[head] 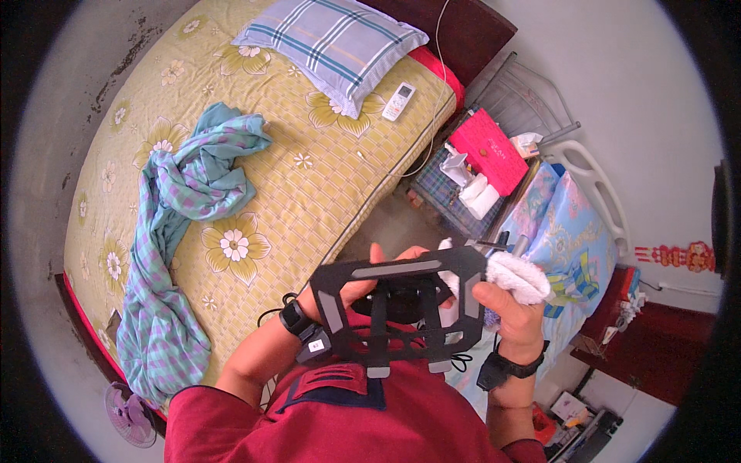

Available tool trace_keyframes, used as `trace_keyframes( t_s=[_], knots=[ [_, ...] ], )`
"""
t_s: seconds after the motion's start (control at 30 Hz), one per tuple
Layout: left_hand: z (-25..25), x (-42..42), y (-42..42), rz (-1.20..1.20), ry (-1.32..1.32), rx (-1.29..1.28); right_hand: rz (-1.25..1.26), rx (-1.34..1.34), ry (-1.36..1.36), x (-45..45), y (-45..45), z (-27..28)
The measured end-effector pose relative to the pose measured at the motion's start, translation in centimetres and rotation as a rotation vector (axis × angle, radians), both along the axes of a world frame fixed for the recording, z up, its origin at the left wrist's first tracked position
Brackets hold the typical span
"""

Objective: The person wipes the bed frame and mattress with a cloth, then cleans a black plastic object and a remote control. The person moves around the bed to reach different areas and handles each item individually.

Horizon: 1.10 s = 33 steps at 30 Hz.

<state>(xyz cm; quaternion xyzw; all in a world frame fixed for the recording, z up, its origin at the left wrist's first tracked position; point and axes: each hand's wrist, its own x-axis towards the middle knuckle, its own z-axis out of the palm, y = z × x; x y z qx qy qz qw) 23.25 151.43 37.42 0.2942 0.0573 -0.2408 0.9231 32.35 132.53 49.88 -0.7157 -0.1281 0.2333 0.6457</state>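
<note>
A black stand with a frame-like plate and grey pads (pixel 379 324) is held up in front of my chest, tilted towards me. My left hand (pixel 355 291) grips it at the left side, with the fingers partly behind the frame. At the right edge, my right hand (pixel 515 318) has its thumb against the frame and holds a white cloth (pixel 517 278) bunched above the fingers. More white material shows through the stand's right opening. Dark parts behind the plate are partly hidden. Each wrist wears a black band with a device.
A bed with a yellow floral sheet (pixel 301 191) bears a checked teal blanket (pixel 168 312), a plaid pillow (pixel 341 43) and a white remote control (pixel 399 101). A red box (pixel 489 151) and tissue packs (pixel 479 197) sit on a bedside table. A blue-covered bed (pixel 570 220) lies right; a purple fan (pixel 128 414) stands lower left.
</note>
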Motion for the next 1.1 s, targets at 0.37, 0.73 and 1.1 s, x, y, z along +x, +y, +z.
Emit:
trace_keyframes(
  t_s=[0.37, 0.73, 1.1],
  knots=[
    [-8.0, -3.1, 0.5, -0.076, -0.564, 0.931, 0.475, -0.071, -0.242, 2.1, 5.2, 0.9],
    [0.6, 4.1, 0.9, 0.113, -0.178, -0.078, 0.052, -0.026, -0.598, 4.3, 5.8, 2.6],
    [6.2, 5.3, 3.9, 0.150, -0.542, 0.084, -0.055, -0.299, -0.937, 3.0, 1.7, 4.2]
  ],
)
